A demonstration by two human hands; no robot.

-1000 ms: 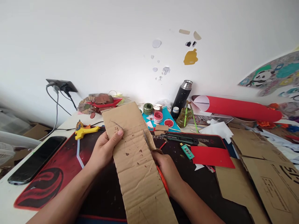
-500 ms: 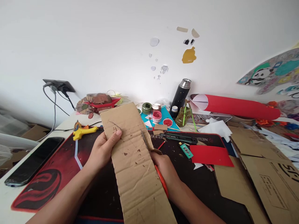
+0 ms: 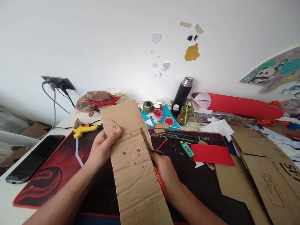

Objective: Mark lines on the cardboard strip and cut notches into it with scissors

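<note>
A long strip of brown cardboard [image 3: 131, 168] with pencil lines and dark spots is held up over the mat. My left hand [image 3: 103, 148] grips its left edge, thumb on top and fingers behind. Along the right edge, my right hand [image 3: 165, 168] is closed on orange-handled scissors [image 3: 160, 182]. One dark blade shows on top of the cardboard, and a narrow flap at the right edge stands apart beside it. The fingers of my right hand are partly hidden by the cardboard.
A yellow glue gun [image 3: 86, 129] and a phone [image 3: 35, 158] lie left. Behind are paint jars [image 3: 158, 115], a thermos [image 3: 182, 93] and a brush jar [image 3: 184, 117]. A box cutter [image 3: 180, 136], red paper [image 3: 212, 154] and cardboard sheets [image 3: 267, 181] lie right.
The cardboard's lower end has shifted slightly left. Both hands keep their holds, and the scissors remain at the right edge. The view has moved slightly.
</note>
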